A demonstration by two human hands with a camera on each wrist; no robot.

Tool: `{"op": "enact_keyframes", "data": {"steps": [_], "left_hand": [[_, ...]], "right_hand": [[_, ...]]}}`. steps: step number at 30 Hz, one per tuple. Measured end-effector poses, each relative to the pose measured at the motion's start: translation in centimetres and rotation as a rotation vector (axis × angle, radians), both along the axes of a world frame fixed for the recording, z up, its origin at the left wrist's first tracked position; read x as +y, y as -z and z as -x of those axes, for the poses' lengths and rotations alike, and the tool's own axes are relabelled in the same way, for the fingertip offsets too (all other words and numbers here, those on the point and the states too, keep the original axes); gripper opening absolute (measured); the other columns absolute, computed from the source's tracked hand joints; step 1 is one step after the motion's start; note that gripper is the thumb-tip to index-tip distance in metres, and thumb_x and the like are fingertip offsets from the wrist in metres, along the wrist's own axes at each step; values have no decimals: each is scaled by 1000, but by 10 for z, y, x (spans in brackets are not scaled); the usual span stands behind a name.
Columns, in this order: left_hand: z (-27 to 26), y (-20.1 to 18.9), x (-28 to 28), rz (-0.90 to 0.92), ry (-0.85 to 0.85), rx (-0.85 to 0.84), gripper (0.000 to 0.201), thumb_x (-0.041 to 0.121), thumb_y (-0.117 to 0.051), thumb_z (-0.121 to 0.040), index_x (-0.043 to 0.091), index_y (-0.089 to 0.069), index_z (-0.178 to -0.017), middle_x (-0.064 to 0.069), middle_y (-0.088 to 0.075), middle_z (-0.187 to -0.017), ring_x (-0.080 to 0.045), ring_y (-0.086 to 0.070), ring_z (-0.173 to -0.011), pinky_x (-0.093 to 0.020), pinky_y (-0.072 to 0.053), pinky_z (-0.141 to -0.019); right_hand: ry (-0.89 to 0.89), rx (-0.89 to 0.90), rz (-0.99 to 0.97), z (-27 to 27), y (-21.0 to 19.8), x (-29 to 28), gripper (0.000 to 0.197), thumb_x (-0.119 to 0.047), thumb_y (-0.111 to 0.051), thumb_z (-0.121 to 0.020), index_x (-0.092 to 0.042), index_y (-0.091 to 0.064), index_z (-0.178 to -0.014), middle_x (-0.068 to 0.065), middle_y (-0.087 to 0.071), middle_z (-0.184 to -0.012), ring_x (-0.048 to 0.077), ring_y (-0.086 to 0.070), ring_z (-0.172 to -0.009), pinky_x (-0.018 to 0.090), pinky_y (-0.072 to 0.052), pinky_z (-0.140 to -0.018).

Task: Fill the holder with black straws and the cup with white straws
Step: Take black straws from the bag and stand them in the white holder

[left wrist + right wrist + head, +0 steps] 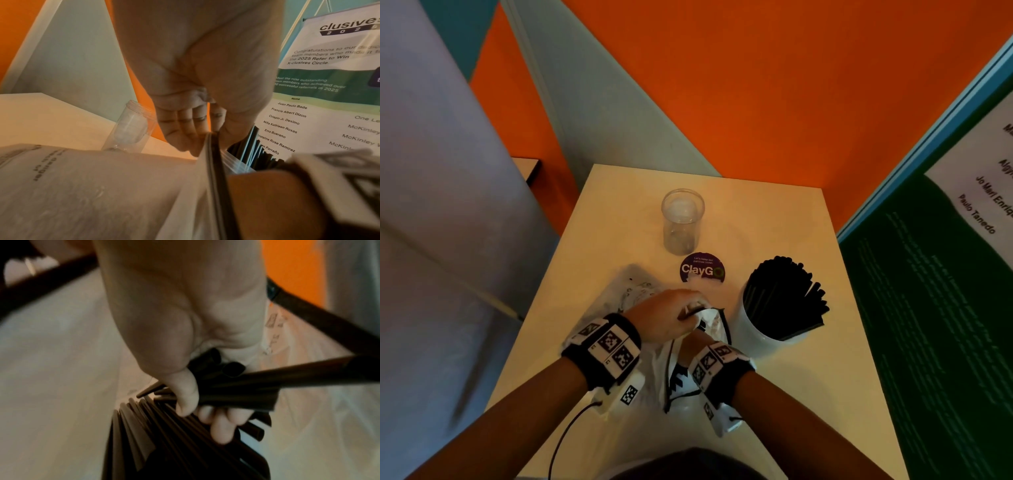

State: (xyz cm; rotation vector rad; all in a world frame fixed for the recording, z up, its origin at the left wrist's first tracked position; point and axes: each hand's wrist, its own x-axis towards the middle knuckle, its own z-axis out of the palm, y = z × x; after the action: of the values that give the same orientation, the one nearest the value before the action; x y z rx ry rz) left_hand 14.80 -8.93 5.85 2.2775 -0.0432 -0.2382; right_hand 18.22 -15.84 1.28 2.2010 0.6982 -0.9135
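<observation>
At the centre of the head view the left hand is seen pinching the black-edged rim of a white plastic bag, the mouth being held open on the bench. The right hand is swallowed by that bag in the head view, only the banded wrist being left in sight at lower centre. From the right wrist view it is made out inside the bag, thumb and fingers clamped round a bundle of black straws, with more loose ones fanned out below; the picture is blurred and no count can be made. To the right of centre the white holder is shown just beside the bag, already packed with black straws leaning toward the right. The clear cup is found upright at upper centre, well apart from the hands, behind a round purple sticker whose lower edge is covered by plastic. No white straws can be made out anywhere. A poster is cut off by the right edge.
</observation>
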Motion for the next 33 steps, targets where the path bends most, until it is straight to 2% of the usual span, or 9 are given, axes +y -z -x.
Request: {"op": "enact_keyframes", "data": {"steps": [3, 6, 10, 15, 18, 21, 24, 27, 33], "left_hand": [[3, 0, -8, -69, 10, -64, 35, 25, -63, -90, 21, -58, -124, 2, -54, -125, -12, -49, -115, -39, -43, -100], [7, -1, -21, -158, 58, -124, 47, 33, -65, -87, 24, -53, -132, 3, -45, -131, -12, -35, -124, -36, -30, -106], [10, 0, -42, -322, 138, -231, 63, 41, -67, -81, 24, -43, -138, 3, -31, -144, -13, -15, -137, -32, -11, -110], [0, 1, -74, -282, 163, -143, 74, 47, -71, -79, 27, -35, -141, 5, -41, -138, -10, -27, -129, -19, -16, -102], [-9, -2, -93, -165, 101, -116, 59, 39, -71, -82, 28, -43, -133, -2, -66, -115, -15, -59, -104, -18, -43, -84], [-17, -3, -103, -184, 80, -127, 36, 39, -67, -86, 24, -58, -117, -7, -71, -84, -16, -63, -73, -5, -38, -58], [-20, 1, -106, -168, 64, -105, 7, 26, -61, -90, 29, -60, -96, -4, -68, -74, -19, -63, -68, -17, -45, -60], [-26, 3, -107, -51, -18, -112, 28, 16, -57, -91, 40, -51, -77, 9, -60, -60, -1, -56, -55, -17, -43, -54], [-36, -11, -132, 18, -32, -272, 28, 19, -57, -91, 45, -49, -89, 20, -57, -72, 10, -57, -74, -8, -39, -61]], "right_hand": [[42, 358, -391, -15, -13, -43, 33, -11, -35, -102, 3, -52, -126, 26, -55, -104, 29, -57, -100, 32, -40, -86], [50, 396, -464, -25, -33, -69, 26, -13, -39, -100, -3, -59, -114, 18, -62, -109, 23, -58, -79, 31, -43, -76], [45, 391, -470, -40, -64, -109, 17, -12, -46, -98, -7, -54, -83, 6, -52, -77, 18, -49, -65, 26, -39, -60], [164, 414, -614, -47, -105, -146, 17, -16, -54, -94, -1, -61, -99, 8, -60, -83, 13, -51, -55, 22, -41, -55], [133, 403, -688, -44, -135, -167, 18, -23, -59, -92, -7, -68, -95, 4, -62, -71, 12, -52, -53, 23, -42, -57], [98, 358, -855, -46, -161, -190, 25, -38, -57, -92, -14, -67, -93, 8, -65, -80, 18, -56, -64, 29, -43, -63], [262, 203, -1196, -50, -176, -217, 46, -55, -50, -89, -19, -59, -116, -8, -61, -103, 9, -58, -91, 22, -45, -76], [436, 97, -1706, -42, -173, -226, 52, -57, -40, -86, -18, -56, -116, -20, -58, -98, -10, -55, -86, 6, -43, -71], [505, 232, -1839, -31, -144, -209, 34, -36, -50, -95, -13, -56, -119, -16, -59, -103, -8, -57, -96, 10, -45, -81]]}}
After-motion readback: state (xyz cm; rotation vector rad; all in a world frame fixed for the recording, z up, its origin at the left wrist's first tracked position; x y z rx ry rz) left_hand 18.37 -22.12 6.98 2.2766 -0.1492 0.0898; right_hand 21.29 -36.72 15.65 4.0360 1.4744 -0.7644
